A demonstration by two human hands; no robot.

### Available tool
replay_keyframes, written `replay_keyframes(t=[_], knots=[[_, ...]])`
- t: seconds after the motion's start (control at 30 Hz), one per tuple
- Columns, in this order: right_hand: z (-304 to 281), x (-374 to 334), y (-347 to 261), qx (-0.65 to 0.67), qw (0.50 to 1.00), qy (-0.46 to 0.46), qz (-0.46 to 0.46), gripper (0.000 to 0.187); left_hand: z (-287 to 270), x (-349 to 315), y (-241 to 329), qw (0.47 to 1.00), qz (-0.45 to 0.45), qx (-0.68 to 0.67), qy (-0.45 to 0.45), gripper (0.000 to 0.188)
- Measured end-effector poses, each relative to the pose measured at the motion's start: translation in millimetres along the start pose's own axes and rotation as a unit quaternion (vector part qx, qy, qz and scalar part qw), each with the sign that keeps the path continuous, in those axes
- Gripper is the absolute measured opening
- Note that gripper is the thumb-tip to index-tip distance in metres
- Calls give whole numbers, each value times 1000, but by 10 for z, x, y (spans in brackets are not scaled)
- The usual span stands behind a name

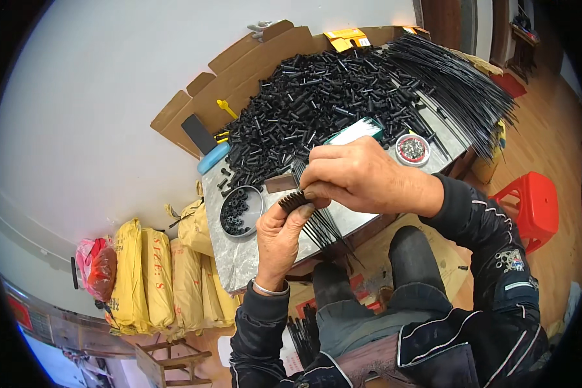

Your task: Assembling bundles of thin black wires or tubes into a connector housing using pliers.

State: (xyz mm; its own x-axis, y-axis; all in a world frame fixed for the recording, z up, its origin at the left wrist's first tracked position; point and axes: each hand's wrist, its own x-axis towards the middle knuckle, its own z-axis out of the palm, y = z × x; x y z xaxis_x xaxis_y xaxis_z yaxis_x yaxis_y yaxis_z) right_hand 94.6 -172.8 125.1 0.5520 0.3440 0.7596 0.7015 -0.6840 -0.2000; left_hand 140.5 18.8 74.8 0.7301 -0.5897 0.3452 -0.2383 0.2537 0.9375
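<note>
My left hand (279, 246) is closed round a short black ridged piece (292, 202), gripped between thumb and fingers. It looks like a row of small black parts side by side; their exact kind is too small to tell. Fingers and thumb of my right hand (359, 173) pinch together at the right end of this piece; whatever they hold is hidden. Several thin black rods (323, 231) lie beneath both hands and stick out over the table's near edge. Beside my left hand stands a round tin (261, 205) with small black ring-like parts in it.
A large heap of black tubular parts (317, 90) covers the grey table (236, 262), backed by cardboard (229, 71). Long black rods (459, 84) lie at right, near a round dish (412, 163) of small metal pieces. Yellow sacks (156, 275) stand left, a red stool (538, 202) right.
</note>
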Motion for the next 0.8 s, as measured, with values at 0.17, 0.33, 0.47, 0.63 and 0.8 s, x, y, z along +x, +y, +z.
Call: replay_keyframes(t=[0.17, 0.33, 0.47, 0.63, 0.8], knots=[[-66, 39, -30, -108, 992, -11, -63, 22, 21, 6, -45, 1000, 13, 17, 8, 17], [-32, -4, 64, -21, 999, 5, -38, 19, 42, 16, -43, 999, 17, 28, 11, 17], [-57, 3, 126, -13, 998, 0, -57, 19, 91, 45, 15, 999, 11, 32, -1, 18], [-65, 81, 179, -42, 994, -7, -98, 22, 62, 37, -5, 999, 21, 47, -7, 19], [-41, 85, 178, -36, 994, -5, -101, 23, -2, 64, 39, 994, 15, 101, -43, 20]])
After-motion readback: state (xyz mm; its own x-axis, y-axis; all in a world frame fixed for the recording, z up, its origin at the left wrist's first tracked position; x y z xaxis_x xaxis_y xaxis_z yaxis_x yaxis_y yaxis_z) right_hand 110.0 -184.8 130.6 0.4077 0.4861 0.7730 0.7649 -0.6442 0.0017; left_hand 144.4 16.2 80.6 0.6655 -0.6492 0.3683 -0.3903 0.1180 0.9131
